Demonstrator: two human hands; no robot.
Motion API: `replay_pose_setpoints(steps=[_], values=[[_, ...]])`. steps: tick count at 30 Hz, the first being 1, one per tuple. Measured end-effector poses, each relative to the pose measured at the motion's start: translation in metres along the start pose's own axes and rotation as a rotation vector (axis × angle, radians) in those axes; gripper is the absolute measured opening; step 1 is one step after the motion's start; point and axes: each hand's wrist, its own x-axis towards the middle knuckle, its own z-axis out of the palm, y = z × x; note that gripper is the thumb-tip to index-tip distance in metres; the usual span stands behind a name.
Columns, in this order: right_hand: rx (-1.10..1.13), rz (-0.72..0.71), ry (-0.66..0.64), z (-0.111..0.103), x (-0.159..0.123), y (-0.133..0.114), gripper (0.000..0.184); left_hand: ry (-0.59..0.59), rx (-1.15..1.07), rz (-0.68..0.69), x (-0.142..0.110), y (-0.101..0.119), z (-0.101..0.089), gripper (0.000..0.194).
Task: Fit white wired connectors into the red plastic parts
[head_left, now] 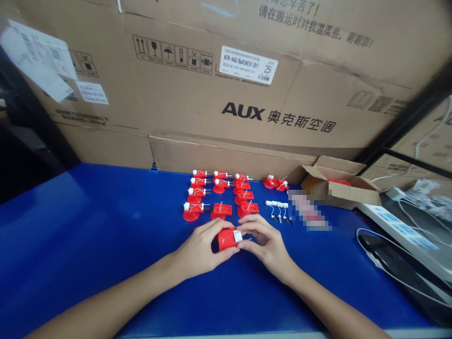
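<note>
My left hand (197, 247) grips a red plastic piece (226, 239) between thumb and fingers, above the blue table. On the right end of this piece is a small white connector (238, 235), pinched by the thumb and fingertips of my right hand (270, 245). A thin pin sticks out by the right thumb. Just beyond my hands stand rows of similar red pieces with round bases; some carry white connectors and wires, like the one at front left (191, 212). Past my right hand lie several loose white connectors (277, 204) with wires.
A large cardboard carton (183, 103) walls off the back of the blue table (88, 245). An open small box (346, 200) with red things inside stands at the back right. Along the right edge are a white power strip (399, 230), cables and a black object (395, 268).
</note>
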Motion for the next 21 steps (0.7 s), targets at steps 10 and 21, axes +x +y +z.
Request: replay_pose_setpoints(steps=[10, 21], values=[[0.198, 0.163, -0.08, -0.002, 0.002, -0.003, 0.012, -0.012, -0.008, 0.055, -0.002, 0.005, -0.002, 0.028], [0.393, 0.34, -0.304, 0.0, -0.004, -0.003, 0.034, -0.029, 0.089, 0.262, -0.013, 0.016, -0.004, 0.027]])
